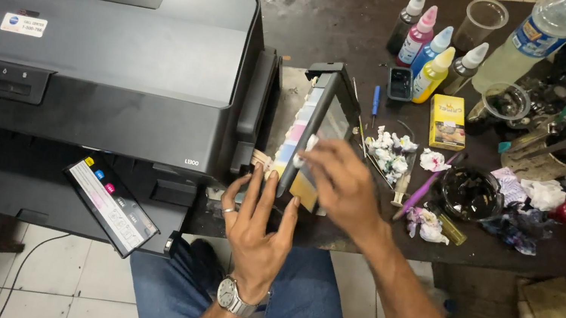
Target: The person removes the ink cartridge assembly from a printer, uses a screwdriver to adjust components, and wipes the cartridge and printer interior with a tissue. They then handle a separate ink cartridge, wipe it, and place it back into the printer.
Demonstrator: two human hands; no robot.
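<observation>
A big black printer [87, 49] fills the left of the head view. Beside its right end, an ink tank unit [316, 122] with coloured chambers lies tilted on the dark table [335, 30]. My left hand [258, 224], with a ring and a wristwatch, rests flat against the near end of the tank unit with fingers spread. My right hand [340, 184] pinches a small white tissue piece [306, 149] and presses it against the tank's side.
Several ink bottles [428, 45], a plastic cup [482, 20], a water bottle [529, 39], a yellow box [447, 121], crumpled stained tissues [390, 150] and a black bowl [469, 192] crowd the table. A black strip with colour dots [110, 205] lies on the printer's front tray.
</observation>
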